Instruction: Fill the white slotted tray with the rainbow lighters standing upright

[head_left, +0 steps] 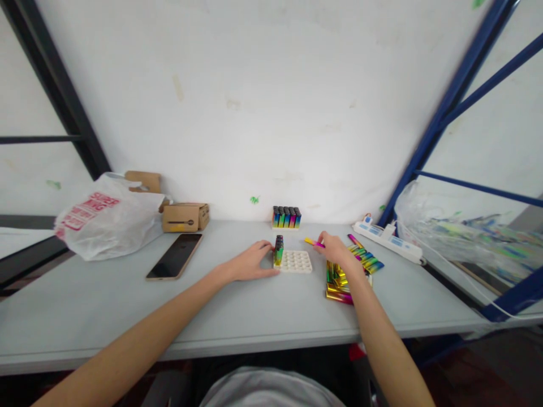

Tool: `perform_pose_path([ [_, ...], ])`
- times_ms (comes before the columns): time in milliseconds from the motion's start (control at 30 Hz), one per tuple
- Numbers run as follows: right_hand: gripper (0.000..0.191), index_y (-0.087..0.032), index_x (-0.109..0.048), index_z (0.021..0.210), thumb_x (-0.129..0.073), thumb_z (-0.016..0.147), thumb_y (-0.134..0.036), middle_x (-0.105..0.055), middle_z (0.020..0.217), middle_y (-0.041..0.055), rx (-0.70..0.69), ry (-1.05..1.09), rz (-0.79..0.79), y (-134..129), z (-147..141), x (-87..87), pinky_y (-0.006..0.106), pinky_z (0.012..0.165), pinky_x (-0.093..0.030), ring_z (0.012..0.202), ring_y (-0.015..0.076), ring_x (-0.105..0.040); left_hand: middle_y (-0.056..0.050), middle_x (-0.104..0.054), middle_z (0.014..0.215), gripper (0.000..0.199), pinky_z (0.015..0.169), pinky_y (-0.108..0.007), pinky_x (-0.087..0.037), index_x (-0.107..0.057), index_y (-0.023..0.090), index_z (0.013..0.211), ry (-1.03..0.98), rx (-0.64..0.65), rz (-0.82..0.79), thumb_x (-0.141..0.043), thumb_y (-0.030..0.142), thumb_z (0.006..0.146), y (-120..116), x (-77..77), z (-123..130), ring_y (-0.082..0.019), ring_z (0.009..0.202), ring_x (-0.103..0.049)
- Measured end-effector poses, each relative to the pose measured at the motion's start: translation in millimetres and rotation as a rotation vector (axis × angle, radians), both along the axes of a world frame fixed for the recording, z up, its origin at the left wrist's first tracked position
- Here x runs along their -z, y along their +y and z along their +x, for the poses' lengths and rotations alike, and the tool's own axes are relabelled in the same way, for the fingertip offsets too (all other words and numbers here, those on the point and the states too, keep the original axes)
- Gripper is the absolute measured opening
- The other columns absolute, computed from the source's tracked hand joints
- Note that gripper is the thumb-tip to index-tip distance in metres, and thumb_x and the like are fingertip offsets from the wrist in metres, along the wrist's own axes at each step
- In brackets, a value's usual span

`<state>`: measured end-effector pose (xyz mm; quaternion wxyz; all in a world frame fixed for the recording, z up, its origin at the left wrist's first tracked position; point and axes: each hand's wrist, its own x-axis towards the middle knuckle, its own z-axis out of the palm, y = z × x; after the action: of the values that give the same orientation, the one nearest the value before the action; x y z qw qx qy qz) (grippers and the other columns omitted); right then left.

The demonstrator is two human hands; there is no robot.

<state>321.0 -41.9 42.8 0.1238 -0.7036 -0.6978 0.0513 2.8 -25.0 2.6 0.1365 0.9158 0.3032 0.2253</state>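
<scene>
Head view: open left hand (253,262) touches pitted tray (298,262); right hand (334,249) pinches glossy lighter (310,241).

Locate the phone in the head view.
The phone lies flat on the table's left side, just in front of the small cardboard box and left of the left hand.

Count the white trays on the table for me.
2: one tray beside the left hand, another tray by the wall beneath the upright lighters. The loose pile might hide more.
</scene>
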Motion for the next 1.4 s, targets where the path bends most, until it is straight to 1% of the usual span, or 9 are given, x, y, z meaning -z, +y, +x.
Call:
perform_pose_path([
  [167,0.025,-0.018,-0.071,0.101,-0.071,0.094,-0.042,-0.075,0.08,0.0057,-0.06,0.365,0.317,6,2,-7.7,0.032,0.072,-0.047,0.075,0.0227,-0.068,-0.017,-0.062,0.139,0.066,0.119,-0.049,-0.048,-0.061,0.018,0.134,-0.01,-0.003,-0.01,-0.071,0.068,0.092,0,0.6,0,-0.035,0.131,-0.061],
  [300,0.042,-0.02,-0.072,0.09,-0.068,0.089,-0.062,-0.075,0.087,0.0077,-0.175,0.714,0.524,8,-5,-16.1,0.035,0.077,-0.054,0.084,0.024,-0.068,-0.017,-0.061,0.139,0.066,0.12,-0.05,-0.047,-0.061,0.018,0.135,-0.012,-0.011,-0.024,-0.073,0.066,0.091,1,1.5,0,-0.035,0.132,-0.061],
  [433,0.052,-0.022,-0.066,0.095,-0.064,0.089,-0.074,-0.075,0.097,0.0076,-0.315,1.077,0.387,-2,-23,-23.8,0.035,0.079,-0.059,0.088,0.0218,-0.07,-0.018,-0.061,0.14,0.066,0.12,-0.052,-0.047,-0.061,0.018,0.134,-0.005,-0.014,-0.03,-0.073,0.065,0.09,1,1.1,0,-0.036,0.132,-0.061],
  [567,0.05,-0.026,-0.057,0.103,-0.065,0.091,-0.074,-0.06,0.069,-0.0051,-0.41,1.27,0.224,-12,-41,-26.4,0.028,0.062,-0.053,0.061,0.014,-0.059,-0.018,-0.06,0.139,0.064,0.12,-0.051,-0.047,-0.06,0.018,0.134,0.002,-0.008,-0.017,-0.072,0.065,0.092,0,1.1,0,-0.035,0.132,-0.061],
  [700,0.053,-0.026,-0.054,0.09,-0.063,0.09,-0.078,-0.037,0.06,-0.0099,-0.358,1.168,0.211,-14,-49,-21.1,0.022,0.045,-0.029,0.049,0.0104,-0.033,-0.019,-0.061,0.139,0.066,0.12,-0.052,-0.047,-0.06,0.016,0.134,-0.014,-0.004,-0.023,-0.073,0.065,0.091,1,2.1,0,-0.035,0.131,-0.061],
  [933,0.054,-0.025,-0.037,0.058,-0.054,0.09,-0.065,-0.034,0.056,-0.0036,-0.174,0.775,0.465,-13,-49,-17.3,0.028,0.053,-0.025,0.057,0.013,-0.034,-0.017,-0.062,0.138,0.064,0.119,-0.052,-0.047,-0.062,0.018,0.132,-0.028,-0.001,-0.021,-0.073,0.066,0.091,0,0.7,1,-0.036,0.131,-0.062],
  [1100,0.039,-0.026,-0.036,0.058,-0.047,0.085,-0.052,-0.035,0.056,-0.0035,-0.125,0.699,0.52,-13,-50,-17.4,0.029,0.057,-0.024,0.058,0.0136,-0.035,-0.017,-0.062,0.138,0.065,0.119,-0.053,-0.048,-0.062,0.018,0.132,-0.032,-0.002,-0.018,-0.074,0.066,0.09,1,0.8,1,-0.037,0.131,-0.061],
  [1267,0.047,-0.025,-0.041,0.062,-0.046,0.093,-0.06,-0.042,0.058,-0.0033,-0.157,0.648,0.46,-14,-50,-16.9,0.029,0.06,-0.03,0.06,0.0147,-0.041,-0.019,-0.061,0.138,0.068,0.12,-0.05,-0.047,-0.062,0.015,0.134,-0.013,-0.005,-0.023,-0.072,0.067,0.091,0,-0.1,1,-0.036,0.131,-0.062],
  [1400,0.045,-0.025,-0.049,0.08,-0.046,0.1,-0.064,-0.055,0.066,-0.0034,-0.251,0.64,0.38,-17,-51,-17.7,0.028,0.064,-0.038,0.062,0.016,-0.052,-0.018,-0.061,0.138,0.067,0.12,-0.05,-0.046,-0.06,0.017,0.135,-0.009,-0.002,-0.017,-0.071,0.067,0.092,0,0.4,1,-0.035,0.131,-0.061],
])
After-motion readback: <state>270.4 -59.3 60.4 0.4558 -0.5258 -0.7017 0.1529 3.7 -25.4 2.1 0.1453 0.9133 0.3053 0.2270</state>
